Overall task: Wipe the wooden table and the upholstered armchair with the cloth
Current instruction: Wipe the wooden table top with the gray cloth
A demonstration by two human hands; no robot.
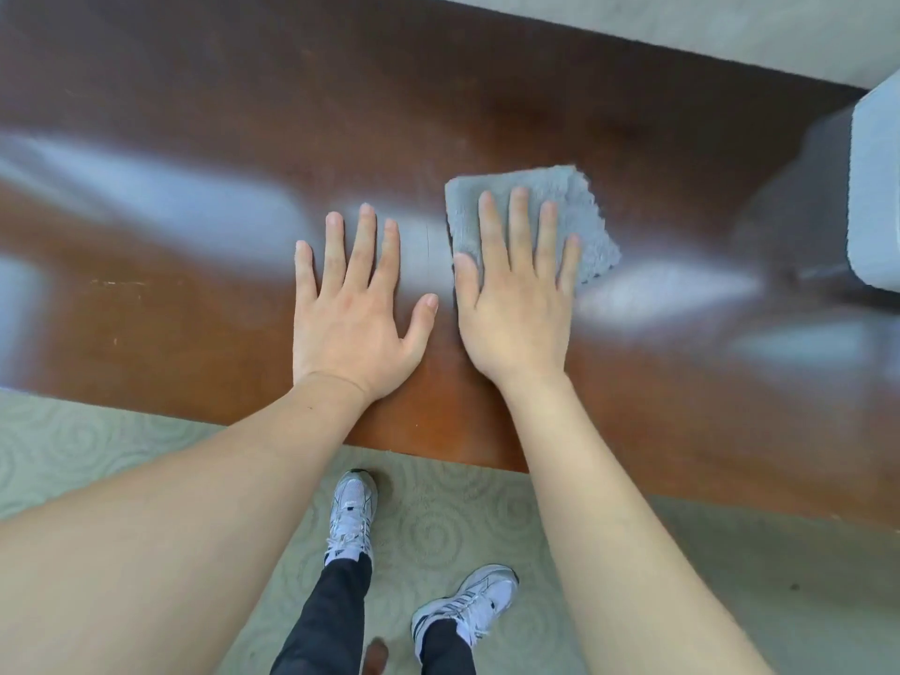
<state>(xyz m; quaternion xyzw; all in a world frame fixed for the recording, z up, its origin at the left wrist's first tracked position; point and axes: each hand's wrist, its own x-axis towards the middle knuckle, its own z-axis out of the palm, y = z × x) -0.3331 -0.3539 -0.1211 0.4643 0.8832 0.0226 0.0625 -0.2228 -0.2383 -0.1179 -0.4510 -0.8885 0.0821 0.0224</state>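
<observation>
Pressing cloth (pixel 560 197) under right hand (pixel 516 304), left hand (pixel 355 314) beside

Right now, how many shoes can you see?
2. One shoe stands on the carpet near the table edge; the other shoe sits lower right of it.

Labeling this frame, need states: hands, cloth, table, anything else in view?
left hand: open, flat on the bare wood
right hand: open, fingers straight, pressing the cloth
cloth: grey, flat on the table under the right hand
table: glossy wood, glare patches
armchair: grey, untouched, at the right edge
</observation>
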